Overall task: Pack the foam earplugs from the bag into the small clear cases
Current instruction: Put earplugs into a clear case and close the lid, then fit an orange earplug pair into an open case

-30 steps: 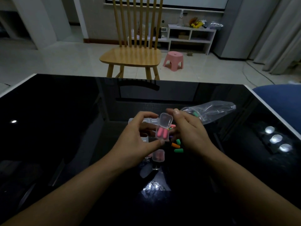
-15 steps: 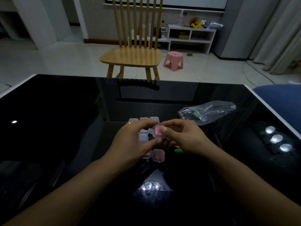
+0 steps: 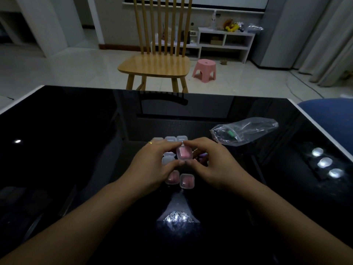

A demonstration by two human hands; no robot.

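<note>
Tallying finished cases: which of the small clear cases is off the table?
The pink-filled case pinched between left hand and right hand; the others lie on the table.

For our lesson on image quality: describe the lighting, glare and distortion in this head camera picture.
Head view: dim overall; the glossy black table mirrors ceiling lights as bright glare spots; the wide angle bows the table edges; the clear case pinched by the left hand and right hand looks soft.

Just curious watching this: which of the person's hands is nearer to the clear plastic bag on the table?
The right hand. It sits just below the bag's open end, while the left hand is farther away, across the held case.
</note>
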